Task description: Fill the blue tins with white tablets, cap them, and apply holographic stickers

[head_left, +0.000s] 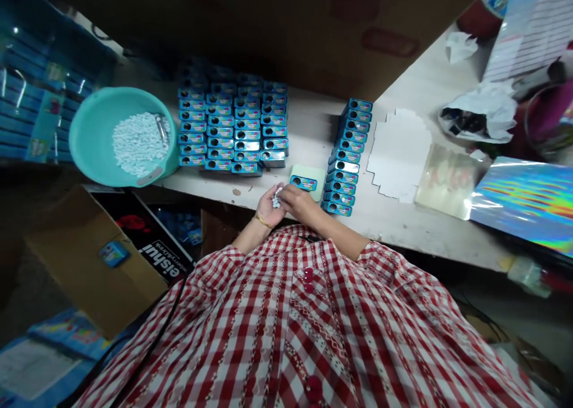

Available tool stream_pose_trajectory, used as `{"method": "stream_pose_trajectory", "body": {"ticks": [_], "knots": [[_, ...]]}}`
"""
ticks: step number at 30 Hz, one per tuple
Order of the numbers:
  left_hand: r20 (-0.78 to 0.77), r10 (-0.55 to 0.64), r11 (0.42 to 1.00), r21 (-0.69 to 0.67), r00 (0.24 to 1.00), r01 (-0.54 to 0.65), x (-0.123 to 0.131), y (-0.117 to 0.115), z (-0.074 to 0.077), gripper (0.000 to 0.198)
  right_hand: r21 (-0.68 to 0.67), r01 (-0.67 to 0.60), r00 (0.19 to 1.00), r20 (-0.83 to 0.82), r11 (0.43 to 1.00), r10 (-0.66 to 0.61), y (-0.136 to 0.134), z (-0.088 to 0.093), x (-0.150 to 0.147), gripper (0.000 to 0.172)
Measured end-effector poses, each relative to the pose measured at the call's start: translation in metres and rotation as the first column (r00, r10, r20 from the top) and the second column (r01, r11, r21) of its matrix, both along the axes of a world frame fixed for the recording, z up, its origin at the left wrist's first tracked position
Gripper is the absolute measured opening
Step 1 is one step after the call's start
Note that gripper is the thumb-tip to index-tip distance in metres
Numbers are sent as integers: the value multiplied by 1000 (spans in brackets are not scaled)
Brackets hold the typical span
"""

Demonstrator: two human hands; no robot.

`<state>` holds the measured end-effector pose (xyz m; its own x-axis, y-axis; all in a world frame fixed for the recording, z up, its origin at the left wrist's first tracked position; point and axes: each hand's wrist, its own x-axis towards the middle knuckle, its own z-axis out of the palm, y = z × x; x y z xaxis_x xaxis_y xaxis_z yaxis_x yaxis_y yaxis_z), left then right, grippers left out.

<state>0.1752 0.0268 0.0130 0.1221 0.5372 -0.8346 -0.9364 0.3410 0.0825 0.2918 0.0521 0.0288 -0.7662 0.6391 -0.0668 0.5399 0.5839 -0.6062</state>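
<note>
In the head view, the left hand (270, 205), near the middle of the frame, is turned palm up and cupped around a small heap of white pieces (277, 197), holding them. A gold-coloured bracelet (263, 220) circles that wrist. The right hand (296, 202) comes in from the other side, its fingers bent over the heap; whether they pinch any of the pieces, I cannot tell.

Just above the right hand, a single blue box (303, 183) (with a dark round spot at one end) lies on a pale green pad (319, 174) at the front edge of the worktop (308, 127). Left of centre, more boxes of the same look stand packed in a block of columns (233, 127); right of centre, a slightly slanting row (342, 163) of them runs down towards the front edge.

At the upper left, a turquoise basin (87, 142) holds a large pile of white bits (136, 142), with something metallic (162, 127) lying against the pile. Right of the row lies a white sheet (398, 157) with stepped edges (much like a staircase). A large cardboard box (268, 25) fills the top of the frame, in shadow.
</note>
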Motion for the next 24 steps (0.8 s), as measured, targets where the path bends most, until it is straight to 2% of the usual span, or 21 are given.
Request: {"method": "stream_pose_trajectory", "body": {"ticks": [3, 6, 11, 14, 17, 20, 24], "knots": [[-28, 45, 999, 8, 999, -45, 5, 5, -2, 29, -72, 113, 991, -69, 991, -118, 17, -4, 17, 22], [-68, 43, 999, 14, 997, -42, -2, 6, -2, 28, -67, 183, 983, 18, 981, -182, 32, -4, 22, 24], [-85, 33, 999, 26, 996, -31, -22, -1, 0, 25, 9, 128, 944, 306, 992, -124, 42, -2, 16, 30], [-84, 9, 1000, 30, 996, -6, -31, -5, 1, 25, 35, 104, 932, 346, 994, -110, 40, -5, 13, 30], [-93, -15, 999, 40, 996, 19, -40, -8, 2, 26, 43, 153, 954, 253, 987, -159, 39, -12, 16, 27], [-101, -59, 997, 37, 993, 63, -47, -11, 3, 25, 22, 229, 971, 67, 973, -230, 37, -18, 24, 24], [-89, -177, 981, 67, 980, 183, -53, -18, 3, 18, -32, 306, 943, -126, 951, -308, 25, -14, 30, 24]]}}
